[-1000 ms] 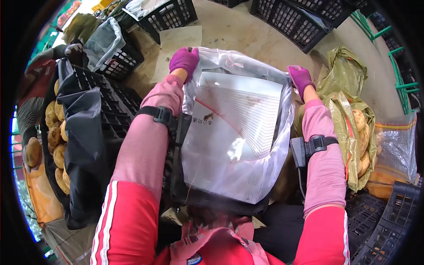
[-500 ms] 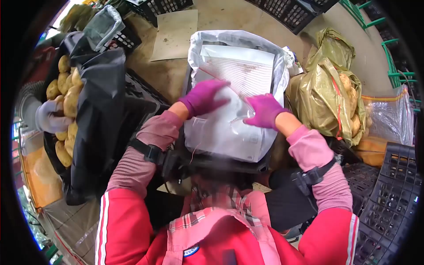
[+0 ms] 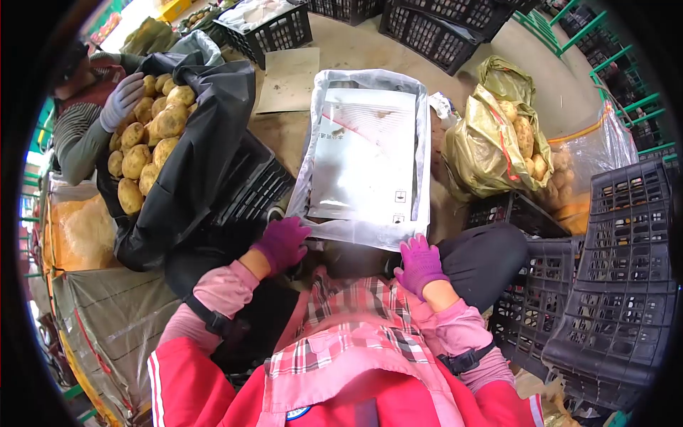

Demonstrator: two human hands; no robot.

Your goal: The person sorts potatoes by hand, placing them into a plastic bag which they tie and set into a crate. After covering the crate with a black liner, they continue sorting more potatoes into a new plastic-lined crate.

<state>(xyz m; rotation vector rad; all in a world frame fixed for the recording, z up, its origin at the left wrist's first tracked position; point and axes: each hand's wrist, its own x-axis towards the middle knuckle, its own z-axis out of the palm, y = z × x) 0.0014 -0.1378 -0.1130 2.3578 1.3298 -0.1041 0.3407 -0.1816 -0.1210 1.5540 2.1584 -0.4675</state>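
A white plastic liner [image 3: 306, 178] covers the walls of a crate in front of me, its edge folded over the rim. Flat in its bottom lies a pale printed sheet [image 3: 363, 164] with fine lines, a red stripe and small symbols. At the near left corner, my left hand [image 3: 282, 245], in a purple glove, is closed on the liner's edge; its fingertips are partly hidden. By the near right corner, my right hand [image 3: 421, 265], gloved alike, touches the liner's edge with fingers stretched forward and thumb apart.
Potatoes [image 3: 153, 132] fill a black-lined crate at left, where another person's gloved hand [image 3: 122, 102] touches them. An olive bag of potatoes [image 3: 491, 135] stands at right. Black crates [image 3: 615, 277] are stacked at lower right, more [image 3: 434, 35] at the back. Cardboard [image 3: 288, 80] lies on the floor.
Both my hands have moved from over the sheet back to the crate's near corners. The sheet now lies flatter inside, and the liner's near edge shows. My view has shifted.
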